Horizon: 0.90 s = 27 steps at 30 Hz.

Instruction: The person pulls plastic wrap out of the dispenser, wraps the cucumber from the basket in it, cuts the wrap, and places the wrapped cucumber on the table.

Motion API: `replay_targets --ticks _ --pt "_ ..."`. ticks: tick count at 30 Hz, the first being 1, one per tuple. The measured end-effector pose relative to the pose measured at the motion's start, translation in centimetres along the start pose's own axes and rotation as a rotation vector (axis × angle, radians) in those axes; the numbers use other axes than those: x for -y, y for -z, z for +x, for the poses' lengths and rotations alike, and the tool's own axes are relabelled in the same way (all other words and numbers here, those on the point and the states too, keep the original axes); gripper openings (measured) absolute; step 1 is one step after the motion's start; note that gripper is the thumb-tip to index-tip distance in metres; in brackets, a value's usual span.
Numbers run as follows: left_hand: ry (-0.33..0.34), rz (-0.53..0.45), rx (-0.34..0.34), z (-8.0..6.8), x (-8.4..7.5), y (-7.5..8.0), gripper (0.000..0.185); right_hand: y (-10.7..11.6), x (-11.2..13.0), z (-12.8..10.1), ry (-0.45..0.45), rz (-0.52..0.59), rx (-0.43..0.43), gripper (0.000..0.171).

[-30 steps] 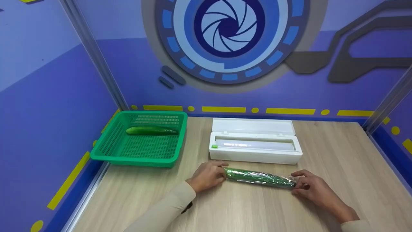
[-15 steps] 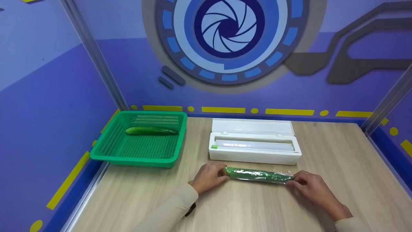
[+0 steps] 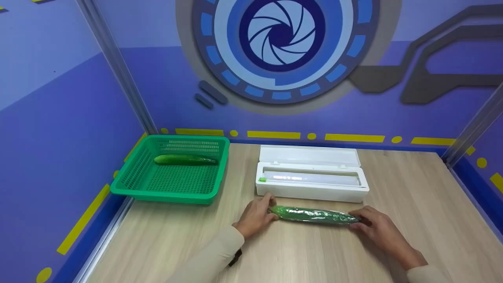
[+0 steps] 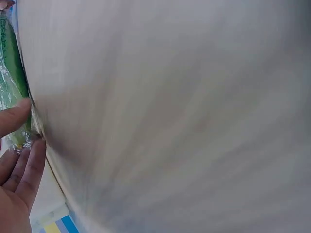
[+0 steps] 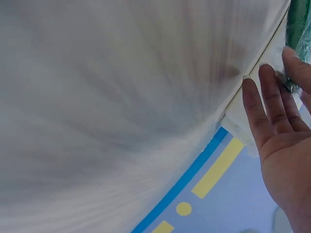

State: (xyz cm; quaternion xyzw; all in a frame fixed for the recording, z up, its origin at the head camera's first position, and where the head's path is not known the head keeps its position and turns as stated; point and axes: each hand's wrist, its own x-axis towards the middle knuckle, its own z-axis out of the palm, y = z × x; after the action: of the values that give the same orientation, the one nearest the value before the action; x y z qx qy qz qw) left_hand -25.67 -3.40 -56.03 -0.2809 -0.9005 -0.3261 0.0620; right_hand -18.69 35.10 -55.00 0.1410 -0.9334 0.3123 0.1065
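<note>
A cucumber point(image 3: 314, 215) in clear plastic film lies crosswise over the near part of the table, in front of the white box. My left hand point(image 3: 256, 217) holds its paler left end between thumb and fingers. In the left wrist view the thumb point(image 4: 17, 115) lies on the film, and crumpled film shows at the fingertips. The darker right end is pinched by my right hand point(image 3: 379, 228). The right wrist view shows that thumb point(image 5: 295, 68) on the wrapped end, the other fingers point(image 5: 274, 92) rather straight behind it.
The white box point(image 3: 310, 192), lid raised, holds a roll of film point(image 3: 314, 178) and has a green slider point(image 3: 262, 179). To its left stands a green basket point(image 3: 169, 198) with another cucumber point(image 3: 184, 159) inside. Patterned walls border the wooden table point(image 3: 298, 259) at the back and sides.
The right hand has shifted slightly left, and loose film at the right end now lies flatter against the cucumber. My left fingers have shifted at the left end.
</note>
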Motion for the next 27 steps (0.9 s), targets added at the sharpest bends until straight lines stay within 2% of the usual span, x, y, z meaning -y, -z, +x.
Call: replay_targets --ticks 3,9,14,17,20,23,27 --pt "0.024 -0.050 0.033 0.0 -0.1 0.1 0.039 0.2 -0.3 -0.1 -0.011 0.013 0.007 0.024" --pt "0.011 -0.137 0.038 -0.1 0.2 0.0 0.023 0.5 -1.1 -0.1 -0.057 0.073 0.033 0.018" --pt "-0.009 -0.059 0.053 -0.4 0.6 0.2 0.023 0.3 -1.2 -0.1 -0.013 0.063 0.025 0.025" --pt "-0.014 -0.020 0.061 -0.5 0.7 0.2 0.025 0.3 -1.0 -0.1 -0.028 0.087 0.019 0.028" --pt "-0.022 -0.048 0.044 -0.5 0.7 0.3 0.022 0.3 -0.9 0.0 -0.069 0.124 0.024 0.019" --pt "-0.024 -0.067 0.017 -0.5 0.7 0.3 0.016 0.1 -0.8 0.0 -0.042 0.121 0.009 0.012" --pt "-0.048 -0.028 -0.024 -0.6 0.6 0.3 0.012 0.0 -0.6 0.1 -0.012 0.089 -0.009 0.018"
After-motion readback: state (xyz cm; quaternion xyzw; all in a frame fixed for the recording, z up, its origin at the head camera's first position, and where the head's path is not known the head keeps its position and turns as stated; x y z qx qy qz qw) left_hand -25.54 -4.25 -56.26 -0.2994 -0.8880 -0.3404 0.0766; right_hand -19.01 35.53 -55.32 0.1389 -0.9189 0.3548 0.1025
